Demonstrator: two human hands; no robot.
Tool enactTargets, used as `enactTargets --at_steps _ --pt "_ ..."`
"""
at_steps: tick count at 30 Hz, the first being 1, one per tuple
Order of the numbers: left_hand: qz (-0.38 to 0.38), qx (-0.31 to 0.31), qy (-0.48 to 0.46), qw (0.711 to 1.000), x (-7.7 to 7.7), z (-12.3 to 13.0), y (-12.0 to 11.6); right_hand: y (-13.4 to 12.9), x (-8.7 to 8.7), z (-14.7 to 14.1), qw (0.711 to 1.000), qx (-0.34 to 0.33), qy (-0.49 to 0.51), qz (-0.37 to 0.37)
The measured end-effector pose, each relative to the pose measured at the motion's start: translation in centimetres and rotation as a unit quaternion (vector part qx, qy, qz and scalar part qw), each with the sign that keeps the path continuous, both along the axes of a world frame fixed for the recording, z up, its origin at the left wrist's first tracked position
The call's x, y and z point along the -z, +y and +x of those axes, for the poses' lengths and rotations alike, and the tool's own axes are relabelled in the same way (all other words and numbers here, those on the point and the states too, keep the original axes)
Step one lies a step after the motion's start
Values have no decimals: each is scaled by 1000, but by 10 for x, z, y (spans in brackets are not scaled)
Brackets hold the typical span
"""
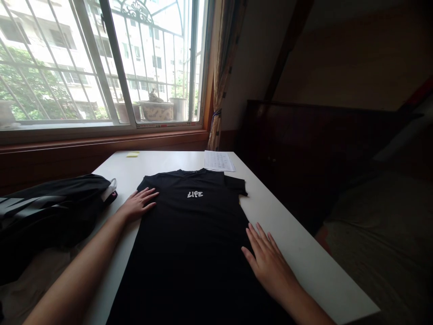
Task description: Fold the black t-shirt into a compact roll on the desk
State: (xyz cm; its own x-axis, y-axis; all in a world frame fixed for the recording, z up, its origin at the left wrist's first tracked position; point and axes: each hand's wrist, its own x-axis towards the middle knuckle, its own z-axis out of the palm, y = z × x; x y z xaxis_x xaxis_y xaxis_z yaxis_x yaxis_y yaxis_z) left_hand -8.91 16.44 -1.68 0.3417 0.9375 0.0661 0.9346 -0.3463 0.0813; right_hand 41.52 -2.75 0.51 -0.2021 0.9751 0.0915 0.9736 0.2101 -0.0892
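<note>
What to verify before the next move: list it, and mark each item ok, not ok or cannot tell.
1. Black T-shirt laid out on the white table, print facing up: ok.
2. Left hand at the shirt's side, just below the shoulder, fingers spread: ok.
3. Right hand pressing on the cloth: cannot tell; its fingers are at the shirt's edge, contact unclear.
4. Yellow note apart from the shirt: ok.
5. Whole shirt in view: not ok, its lower end runs out of the picture.

Both hands (138,205) (269,264) lie palm-down, fingers seemingly slightly spread.
</note>
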Motion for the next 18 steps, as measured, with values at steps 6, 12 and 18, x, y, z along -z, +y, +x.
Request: enactTargets --at_steps 6,12,18 --pt "1 -2 -1 1000 2 -1 2 6 -1 -32 991 -117 44 -49" --pt "0 -24 -1 1000 5 -2 3 -10 5 -22 991 -96 54 -80" --pt "16 -101 4 995 12 -2 5 -31 12 -9 991 -79 63 -89"
